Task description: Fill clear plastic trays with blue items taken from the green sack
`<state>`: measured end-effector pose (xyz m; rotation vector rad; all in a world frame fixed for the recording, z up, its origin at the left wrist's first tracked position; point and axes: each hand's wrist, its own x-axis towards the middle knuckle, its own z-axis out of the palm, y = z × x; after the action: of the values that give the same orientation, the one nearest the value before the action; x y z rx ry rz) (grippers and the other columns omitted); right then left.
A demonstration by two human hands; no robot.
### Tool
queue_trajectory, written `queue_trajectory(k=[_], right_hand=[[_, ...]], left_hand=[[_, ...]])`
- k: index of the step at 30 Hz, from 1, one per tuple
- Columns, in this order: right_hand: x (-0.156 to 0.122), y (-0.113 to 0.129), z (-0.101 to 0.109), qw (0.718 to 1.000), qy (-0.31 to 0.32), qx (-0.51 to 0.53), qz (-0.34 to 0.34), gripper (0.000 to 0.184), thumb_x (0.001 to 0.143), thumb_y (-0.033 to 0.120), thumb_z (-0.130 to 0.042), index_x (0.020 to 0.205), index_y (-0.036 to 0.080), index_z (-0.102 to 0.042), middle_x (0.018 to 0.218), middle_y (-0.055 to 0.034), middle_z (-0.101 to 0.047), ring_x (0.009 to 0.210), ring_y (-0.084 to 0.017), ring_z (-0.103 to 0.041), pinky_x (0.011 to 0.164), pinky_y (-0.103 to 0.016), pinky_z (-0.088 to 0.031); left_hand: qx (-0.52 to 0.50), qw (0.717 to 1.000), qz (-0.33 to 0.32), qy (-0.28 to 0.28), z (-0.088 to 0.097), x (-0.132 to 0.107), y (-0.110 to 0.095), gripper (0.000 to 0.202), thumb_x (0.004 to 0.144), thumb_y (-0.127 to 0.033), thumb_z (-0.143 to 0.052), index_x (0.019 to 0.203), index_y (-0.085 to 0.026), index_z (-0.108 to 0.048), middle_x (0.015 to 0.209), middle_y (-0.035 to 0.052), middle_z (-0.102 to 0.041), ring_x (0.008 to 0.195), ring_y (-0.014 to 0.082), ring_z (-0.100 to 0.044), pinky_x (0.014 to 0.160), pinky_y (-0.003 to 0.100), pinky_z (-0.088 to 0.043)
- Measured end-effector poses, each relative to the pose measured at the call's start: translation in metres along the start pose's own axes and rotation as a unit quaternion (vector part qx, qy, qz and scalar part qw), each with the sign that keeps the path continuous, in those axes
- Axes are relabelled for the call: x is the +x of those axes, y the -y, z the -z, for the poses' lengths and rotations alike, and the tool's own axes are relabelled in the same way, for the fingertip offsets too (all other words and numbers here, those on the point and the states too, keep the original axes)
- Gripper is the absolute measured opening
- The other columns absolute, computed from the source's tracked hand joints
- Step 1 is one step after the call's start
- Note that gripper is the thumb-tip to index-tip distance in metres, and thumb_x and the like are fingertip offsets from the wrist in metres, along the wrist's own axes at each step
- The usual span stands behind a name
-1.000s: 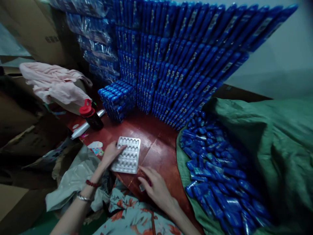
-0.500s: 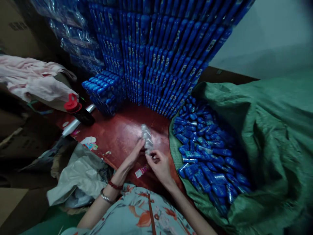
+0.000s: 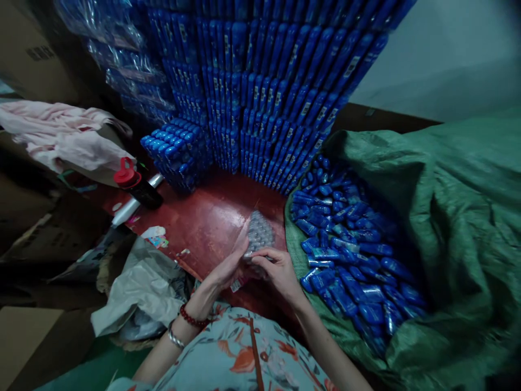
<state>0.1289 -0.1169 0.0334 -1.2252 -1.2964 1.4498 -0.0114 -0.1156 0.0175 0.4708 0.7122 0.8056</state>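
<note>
Between my hands, above the red tabletop, is a silvery-grey, see-through sheet or pack with rows of small bumps (image 3: 261, 231); I cannot make out its exact kind. My left hand (image 3: 231, 266) supports it along the left side, fingers closed at its lower left. At the lower edge, my right hand (image 3: 277, 267) pinches it between thumb and fingers. A small pink and white packet (image 3: 236, 284) lies on the table just under my hands, partly covered by them.
An open green woven sack (image 3: 448, 217) full of loose blue packs (image 3: 358, 255) lies to the right. Tall stacks of blue packs (image 3: 264, 92) stand behind. Leftward are a small blue block (image 3: 175, 152), a red-lidded bottle (image 3: 138, 184), a silvery roll (image 3: 128, 212) and a whitish plastic bag (image 3: 138, 293).
The bumpy silvery piece now shows a broader face, turned from a narrow strip. My right hand has shifted slightly up and right, and my left hand has come closer to it.
</note>
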Motion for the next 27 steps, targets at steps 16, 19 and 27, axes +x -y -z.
queue_trajectory(k=[16, 19, 27], right_hand=[[-0.017, -0.03, 0.024, 0.767, -0.084, -0.522, 0.363, 0.014, 0.088, 0.011, -0.043, 0.091, 0.017, -0.055, 0.078, -0.0049, -0.059, 0.072, -0.017, -0.052, 0.067, -0.031, -0.042], [-0.024, -0.056, 0.017, 0.721, 0.036, -0.617, 0.315, 0.013, 0.084, 0.008, -0.049, 0.091, 0.016, -0.057, 0.083, -0.0053, -0.061, 0.075, -0.018, -0.053, 0.07, -0.033, -0.041], [0.013, -0.038, 0.056, 0.821, -0.09, -0.523, 0.211, 0.019, 0.089, 0.022, -0.043, 0.099, 0.02, -0.059, 0.095, -0.0083, -0.059, 0.089, -0.022, -0.052, 0.077, -0.036, -0.041]], left_hand=[[0.098, 0.927, -0.15, -0.328, 0.089, -0.032, -0.063, 0.067, 0.052, -0.012, -0.067, 0.117, -0.018, -0.054, 0.094, 0.0027, -0.068, 0.067, 0.0139, -0.063, 0.053, 0.017, -0.05], [0.139, 0.903, -0.152, -0.378, 0.103, -0.049, -0.087, 0.064, 0.052, -0.015, -0.067, 0.115, -0.02, -0.056, 0.093, 0.0036, -0.068, 0.063, 0.0158, -0.063, 0.048, 0.021, -0.05], [0.365, 0.77, -0.182, -0.491, 0.149, -0.045, -0.081, 0.058, 0.065, -0.045, -0.057, 0.114, -0.013, -0.056, 0.109, 0.0139, -0.061, 0.101, 0.0318, -0.058, 0.082, 0.045, -0.051]])
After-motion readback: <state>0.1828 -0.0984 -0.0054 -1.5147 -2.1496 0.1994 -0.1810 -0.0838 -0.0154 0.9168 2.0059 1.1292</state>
